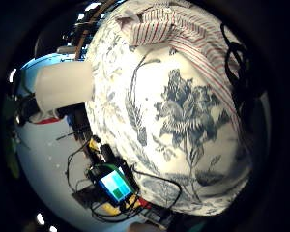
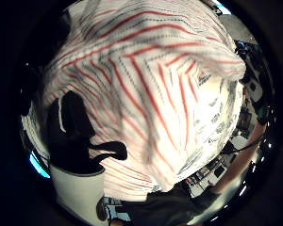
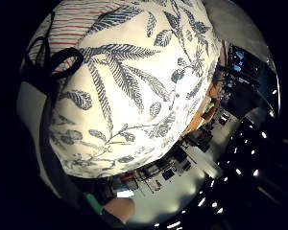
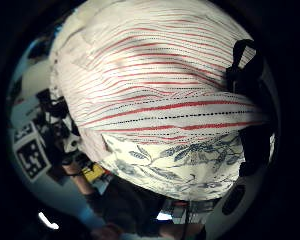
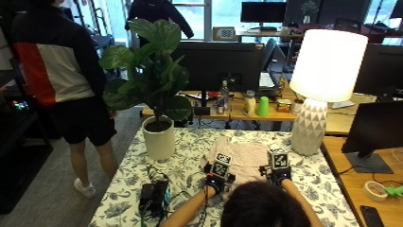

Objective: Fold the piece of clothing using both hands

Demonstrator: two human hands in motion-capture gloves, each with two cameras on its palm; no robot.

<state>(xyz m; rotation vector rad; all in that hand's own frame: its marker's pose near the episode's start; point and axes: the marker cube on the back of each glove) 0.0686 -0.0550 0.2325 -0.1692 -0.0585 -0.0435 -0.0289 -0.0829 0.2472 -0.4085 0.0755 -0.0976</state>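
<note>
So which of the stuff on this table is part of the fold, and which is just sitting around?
Job:
- shirt, striped, lying on the floral tablecloth
- left hand and right hand, both at its near edge

Lying about:
- potted plant
- lamp
- black device with cables

Pale pink striped garment (image 5: 242, 153), blue-and-white floral tablecloth (image 5: 189, 165), white lamp (image 5: 324, 71)
</note>
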